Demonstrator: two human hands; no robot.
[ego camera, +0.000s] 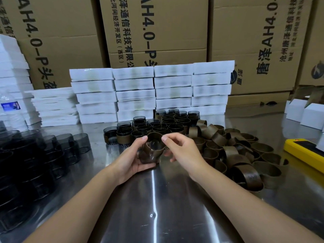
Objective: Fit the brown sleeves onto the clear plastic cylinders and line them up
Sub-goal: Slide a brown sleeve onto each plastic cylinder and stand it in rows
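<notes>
In hand: brown sleeve (152, 152) partway onto smoky clear cylinder (148, 160), held just above steel table (157, 216), right in front of the finished sleeved group (157, 126). Left hand (131, 158) cups the cylinder from below, thumb at sleeve rim. Right hand (182, 151) pinches the opposite rim, thumb and forefinger. Sleeve looks skewed. Risk: an uneven pull jams or creases it, or the cylinder slips from the palm and knocks the finished group. Loose sleeves (236, 155) to the right, bare cylinders (70, 146) to the left.
</notes>
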